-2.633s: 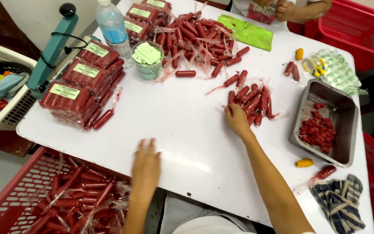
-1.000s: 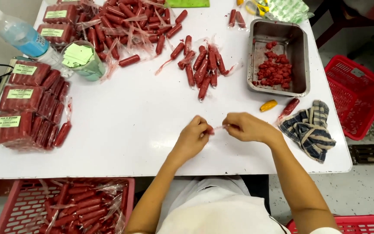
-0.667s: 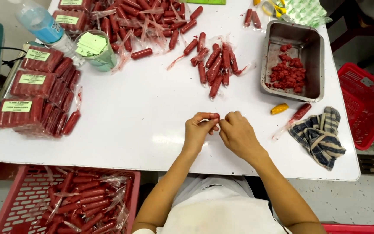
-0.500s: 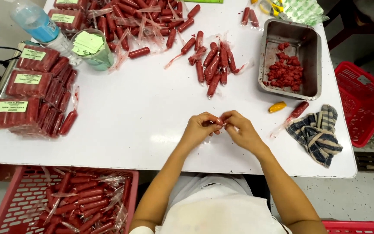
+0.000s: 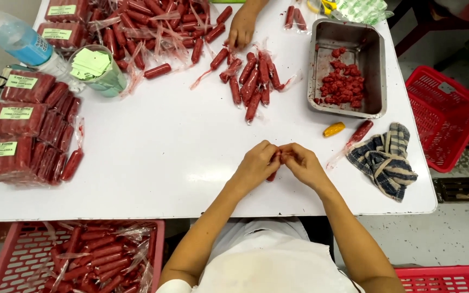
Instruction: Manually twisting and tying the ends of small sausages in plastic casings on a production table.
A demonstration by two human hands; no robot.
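The left hand [image 5: 256, 165] and the right hand [image 5: 302, 165] meet low in the middle of the frame, over the white worktop [image 5: 164, 157]. Both are closed around one small red sausage [image 5: 273, 174]. Only its bottom end peeks out between the hands.

A moment ago the hands held the sausage a bit higher and more open. Now they are closer together and the sausage is mostly hidden. It looks like the person is working on its wrapper or its end.

Just right of the hands lie one yellow piece [image 5: 334, 129], one more red sausage [image 5: 361, 131] with a clear wrap, and one striped cloth [image 5: 385, 160]. Above them sits one metal tray [image 5: 376, 70] with red bits in it.

Up in the middle is a loose pile of about ten sausages [image 5: 251, 81]. Another person's hand [image 5: 241, 30] reaches down near it, and it was not there just before.

At the upper left stand one green cup [image 5: 99, 73] and one water bottle [image 5: 20, 43]. At the left are about five sealed packs [image 5: 23, 125]. I count three red baskets: one at lower left [image 5: 6, 255] full of sausages, one at right [image 5: 443, 108], one at lower right [image 5: 451, 279].
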